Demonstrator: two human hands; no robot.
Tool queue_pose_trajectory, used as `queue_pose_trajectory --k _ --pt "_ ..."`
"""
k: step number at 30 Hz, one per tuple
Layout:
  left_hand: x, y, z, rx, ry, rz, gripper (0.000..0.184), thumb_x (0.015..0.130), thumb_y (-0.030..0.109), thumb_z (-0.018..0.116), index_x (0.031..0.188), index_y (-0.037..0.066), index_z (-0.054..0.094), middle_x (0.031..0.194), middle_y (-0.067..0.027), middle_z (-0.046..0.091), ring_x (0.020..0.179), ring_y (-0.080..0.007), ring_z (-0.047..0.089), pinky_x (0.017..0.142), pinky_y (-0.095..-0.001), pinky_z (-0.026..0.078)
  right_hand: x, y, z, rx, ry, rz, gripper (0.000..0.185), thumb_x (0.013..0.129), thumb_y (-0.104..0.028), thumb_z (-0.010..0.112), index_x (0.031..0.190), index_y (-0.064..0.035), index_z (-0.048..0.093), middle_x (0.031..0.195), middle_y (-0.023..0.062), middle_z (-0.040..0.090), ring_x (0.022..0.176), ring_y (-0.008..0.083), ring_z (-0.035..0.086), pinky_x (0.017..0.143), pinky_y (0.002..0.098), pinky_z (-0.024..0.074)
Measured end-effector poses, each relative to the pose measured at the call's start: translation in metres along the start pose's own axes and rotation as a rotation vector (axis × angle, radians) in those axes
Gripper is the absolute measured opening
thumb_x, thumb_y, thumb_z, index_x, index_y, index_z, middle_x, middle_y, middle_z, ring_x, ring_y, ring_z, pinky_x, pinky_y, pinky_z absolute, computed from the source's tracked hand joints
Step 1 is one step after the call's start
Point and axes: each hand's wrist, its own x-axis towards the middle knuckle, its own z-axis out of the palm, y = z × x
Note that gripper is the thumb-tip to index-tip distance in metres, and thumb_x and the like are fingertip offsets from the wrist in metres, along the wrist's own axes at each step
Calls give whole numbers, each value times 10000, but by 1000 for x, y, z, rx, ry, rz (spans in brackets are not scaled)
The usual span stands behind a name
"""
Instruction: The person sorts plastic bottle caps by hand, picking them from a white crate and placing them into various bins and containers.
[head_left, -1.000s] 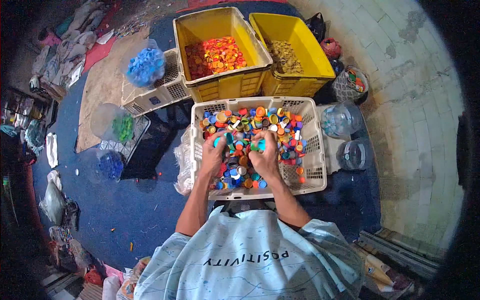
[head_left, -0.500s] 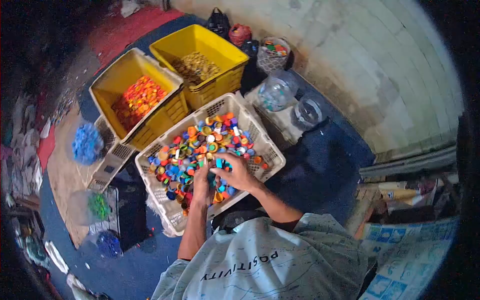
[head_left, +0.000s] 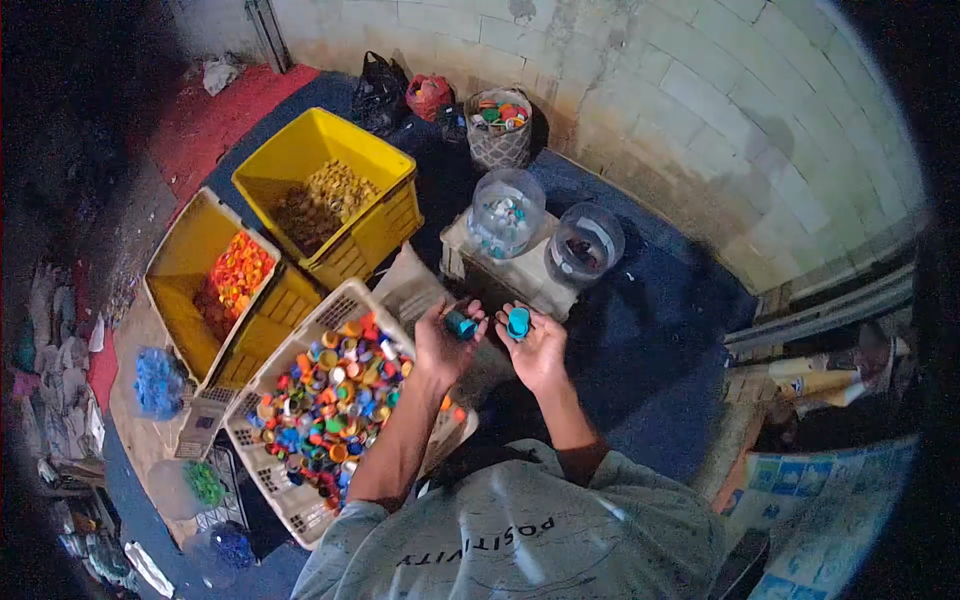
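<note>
My left hand is palm up past the right rim of a white plastic crate, its fingers curled around a dark teal bottle cap. Beside it, my right hand cups turquoise bottle caps near the fingertips; how many lie there I cannot make out. A small gap separates the two hands. Inside the crate lies a heap of mixed-colour bottle caps, partly hidden by my left forearm.
Yellow bins hold orange-red caps and yellowish caps. Ahead, a clear container with whitish and turquoise caps and another with dark contents stand on a pale stand. Blue caps and green caps are at left.
Both hands have left the heap of caps and moved right, outside the crate, now apart with teal and turquoise caps in them. The view has turned right.
</note>
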Motion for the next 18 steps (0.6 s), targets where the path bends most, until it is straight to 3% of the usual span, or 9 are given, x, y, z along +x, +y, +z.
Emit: queue_pose_trajectory --k 6,9,12,13,14,15,16,17,18 --pt "169 -33 69 -18 -33 131 443 963 397 330 1161 48 518 1072 -132 575 1014 -254 521 923 -426 420 133 -90 -23 -34 -12 -94 266 822 -191 536 946 43 556 989 165 610 1000 314 579 969 440 438" --pt "248 -16 106 -73 -224 137 593 934 509 313 1238 36 505 1251 -137 524 1168 -291 459 1015 -462 340 207 -132 15 -64 -29 -111 252 808 -165 531 950 44 546 961 144 597 950 284 565 907 456 456" --pt "281 -17 115 -58 -292 174 586 931 515 317 1256 67 508 1282 -120 522 1196 -284 455 1030 -449 333 282 -154 8 -49 148 97 258 806 -198 554 1000 -28 554 989 85 593 959 223 560 875 386 449" --pt "282 -15 109 -40 -307 227 566 933 504 320 1259 82 511 1282 -113 526 1200 -277 457 1032 -441 334 275 -160 11 -164 204 -1 287 798 -193 547 1005 6 551 986 111 593 954 250 559 876 418 456" --pt "272 -25 111 39 -159 265 711 893 618 300 1293 59 486 1312 -135 498 1224 -301 431 1045 -453 319 266 -163 13 -286 235 -74 317 790 -189 539 1009 40 548 983 137 592 948 276 558 877 450 462" --pt "252 -31 113 104 29 241 693 899 608 311 1295 68 487 1305 -122 503 1211 -304 437 1034 -457 332 273 -159 -8 -261 135 -77 344 775 -175 531 1053 27 548 996 140 590 938 286 558 877 452 464" --pt "252 -41 96 -18 -152 344 675 904 601 322 1302 78 479 1282 -102 516 1167 -304 454 1014 -450 338 294 -153 -43 -255 88 -20 365 772 -162 522 1082 30 541 1056 153 566 973 297 539 915 456 447" --pt "208 -47 121 -4 92 327 659 907 593 344 1313 88 465 1270 -120 515 1128 -306 462 1011 -430 323 280 -148 -45 -215 153 47 357 787 -166 510 1083 32 533 1119 164 533 1023 307 511 937 460 429" --pt "221 -54 89 -24 69 252 641 907 591 358 1262 71 480 1218 -140 531 1092 -286 470 1000 -415 314 268 -138 -56 -262 259 51 342 803 -173 499 1083 21 528 1140 167 507 1060 320 483 951 468 408"
